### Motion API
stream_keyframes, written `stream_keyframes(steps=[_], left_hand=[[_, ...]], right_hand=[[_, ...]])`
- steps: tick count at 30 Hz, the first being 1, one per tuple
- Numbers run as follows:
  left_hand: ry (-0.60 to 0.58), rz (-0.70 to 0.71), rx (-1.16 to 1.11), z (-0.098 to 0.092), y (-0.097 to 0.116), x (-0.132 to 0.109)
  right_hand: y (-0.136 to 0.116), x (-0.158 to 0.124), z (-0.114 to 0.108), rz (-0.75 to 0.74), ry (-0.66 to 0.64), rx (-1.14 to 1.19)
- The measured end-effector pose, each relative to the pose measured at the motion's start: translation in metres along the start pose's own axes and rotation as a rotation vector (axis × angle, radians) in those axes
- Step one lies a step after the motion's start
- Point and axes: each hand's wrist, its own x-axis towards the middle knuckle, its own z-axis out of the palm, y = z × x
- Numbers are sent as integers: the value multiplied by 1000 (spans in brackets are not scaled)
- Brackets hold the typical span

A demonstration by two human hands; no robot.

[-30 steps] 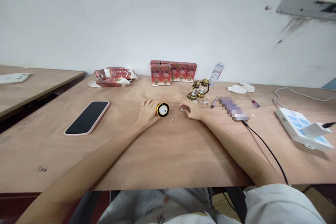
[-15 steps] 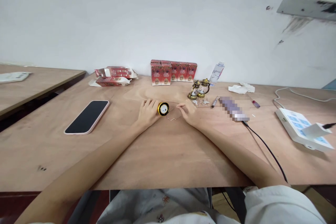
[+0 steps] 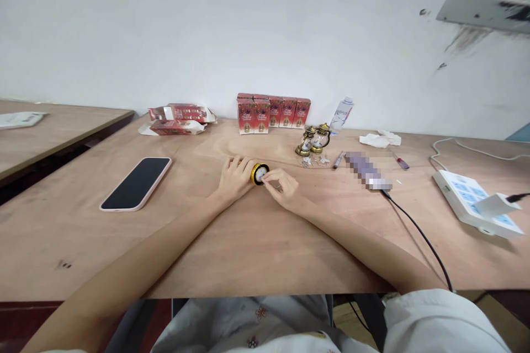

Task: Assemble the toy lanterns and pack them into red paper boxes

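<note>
My left hand (image 3: 237, 178) is closed around a small gold lantern (image 3: 254, 172) on the table, its round base turned toward me. A black ring frames the white disc in that base. My right hand (image 3: 284, 188) has thumb and forefinger pinched together at the disc's right edge; whatever they hold is too small to make out. Beyond my right hand, two bronze-gold lanterns (image 3: 318, 140) with clear glass and curved handles stand upright. Small white and wiry bits (image 3: 307, 161) lie in front of them.
Red boxes (image 3: 261, 116) stand against the wall, with opened red cartons (image 3: 178, 121) to their left. A phone (image 3: 137, 185) lies at left. On the right are a bottle (image 3: 342, 115), a marker (image 3: 338, 160), a blurred-out phone (image 3: 367, 171) on a cable, a screwdriver (image 3: 402, 163), tissue (image 3: 379, 139) and a power strip (image 3: 459, 190).
My right hand has moved left, its pinched fingertips now at the lantern's base. The thin wire trailing on the table no longer shows. My left hand keeps its hold.
</note>
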Motion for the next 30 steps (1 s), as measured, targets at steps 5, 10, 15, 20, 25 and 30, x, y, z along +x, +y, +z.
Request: stream_keyframes(steps=[5, 10, 15, 20, 25, 30], left_hand=[[18, 10, 21, 0, 0, 0], [-1, 3, 20, 0, -1, -1], [4, 20, 3, 0, -1, 0], [-2, 82, 3, -2, -1, -1], [8, 118, -28, -2, -2, -1], [12, 70, -41, -3, -2, -1]], right_hand=[[0, 0, 1, -51, 6, -22], [-2, 1, -1, -33, -26, 20], [-4, 3, -3, 6, -37, 29], [-6, 6, -5, 53, -64, 40], [-4, 8, -5, 52, 29, 37], [-4, 10, -5, 75, 38, 35]])
